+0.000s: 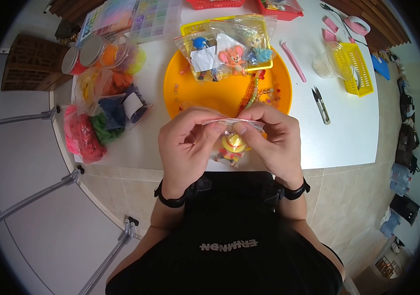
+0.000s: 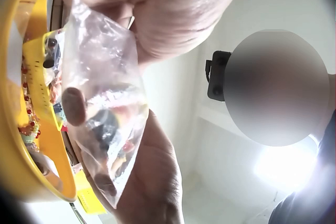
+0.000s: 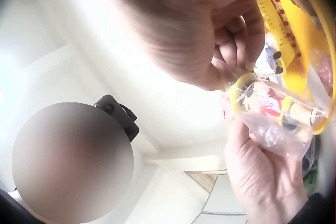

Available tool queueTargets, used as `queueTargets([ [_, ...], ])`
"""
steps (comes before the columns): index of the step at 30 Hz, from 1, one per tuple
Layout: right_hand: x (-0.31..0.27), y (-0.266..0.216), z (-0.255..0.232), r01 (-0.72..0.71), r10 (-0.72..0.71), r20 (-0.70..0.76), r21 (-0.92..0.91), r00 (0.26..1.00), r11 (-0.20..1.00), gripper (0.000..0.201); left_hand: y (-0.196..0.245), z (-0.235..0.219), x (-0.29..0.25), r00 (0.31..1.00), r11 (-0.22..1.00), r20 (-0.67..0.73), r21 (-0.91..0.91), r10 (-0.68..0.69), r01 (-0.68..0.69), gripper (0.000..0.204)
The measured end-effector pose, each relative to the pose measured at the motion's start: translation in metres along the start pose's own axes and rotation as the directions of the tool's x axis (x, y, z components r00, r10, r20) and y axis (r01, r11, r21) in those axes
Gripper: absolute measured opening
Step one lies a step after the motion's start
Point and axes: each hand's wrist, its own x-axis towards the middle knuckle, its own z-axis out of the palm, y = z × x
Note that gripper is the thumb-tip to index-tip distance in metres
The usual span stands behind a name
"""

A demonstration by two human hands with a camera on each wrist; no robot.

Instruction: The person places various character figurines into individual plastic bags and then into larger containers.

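Note:
A small clear plastic zip bag [image 2: 105,50] hangs between my two hands, its top edge pinched from both sides. Inside it is a little figurine [image 1: 231,147] with a yellow hat and red-pink clothes. My left hand [image 1: 188,140] grips the left part of the bag's edge between thumb and fingers. The right hand [image 1: 275,140] pinches the right part the same way, thumbs close together. Both hands are over the table's front edge, just in front of the orange round tray [image 1: 210,93].
Bagged figurines [image 1: 232,56] lie in a yellow basket [image 1: 195,28] on the tray, beside bead strings [image 1: 255,91]. Jars [image 1: 92,51] and bags of coloured material [image 1: 84,137] stand left. Right are a pink pen-like tool [image 1: 293,61], thread snips [image 1: 321,105] and another yellow basket [image 1: 365,78].

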Motion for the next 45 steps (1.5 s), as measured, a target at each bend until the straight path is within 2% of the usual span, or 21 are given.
queueTargets([
  [5, 0.000, -0.002, 0.001, -0.041, 0.041, -0.004, 0.031, 0.999, 0.999, 0.011, 0.000, -0.001, 0.001, 1.000, 1.000, -0.009, 0.013, 0.026, -0.026, 0.010],
  [14, 0.001, 0.003, 0.002, 0.117, -0.122, -0.026, -0.136, 0.992, 0.984, 0.007, 0.000, 0.003, 0.000, 1.000, 0.998, 0.001, -0.061, 0.017, -0.017, 0.013],
  [17, 0.000, 0.001, 0.006, 0.093, -0.101, -0.039, -0.164, 0.994, 0.982, 0.006, 0.001, 0.004, -0.001, 0.999, 0.998, -0.004, -0.038, 0.046, -0.047, 0.014],
  [23, 0.002, 0.000, 0.012, 0.041, -0.043, -0.073, -0.036, 0.996, 0.999, 0.010, 0.003, 0.002, 0.000, 0.999, 0.999, -0.025, -0.025, 0.023, -0.023, 0.014],
  [26, 0.004, -0.001, 0.006, 0.090, -0.088, 0.021, -0.142, 0.996, 0.986, 0.011, 0.004, 0.001, 0.000, 1.000, 0.999, -0.011, -0.027, 0.022, -0.022, 0.012],
  [32, 0.004, 0.000, 0.007, 0.101, -0.111, -0.055, -0.157, 0.992, 0.982, 0.008, 0.005, 0.005, -0.002, 1.000, 1.000, 0.015, -0.017, 0.002, -0.001, 0.008],
  [38, 0.003, 0.001, 0.002, 0.106, -0.116, -0.033, -0.214, 0.993, 0.971, 0.009, 0.007, 0.006, 0.003, 0.999, 1.000, 0.049, -0.020, 0.020, -0.019, 0.007],
  [40, 0.003, 0.001, 0.002, 0.082, -0.091, -0.040, -0.187, 0.995, 0.979, 0.009, 0.001, -0.002, 0.003, 0.995, 0.998, 0.093, 0.033, 0.048, -0.051, 0.007],
  [45, 0.003, -0.004, 0.009, -0.002, 0.001, -0.093, -0.013, 0.996, 1.000, 0.010, 0.003, -0.002, 0.001, 0.999, 1.000, -0.027, 0.008, 0.018, -0.018, 0.008],
])
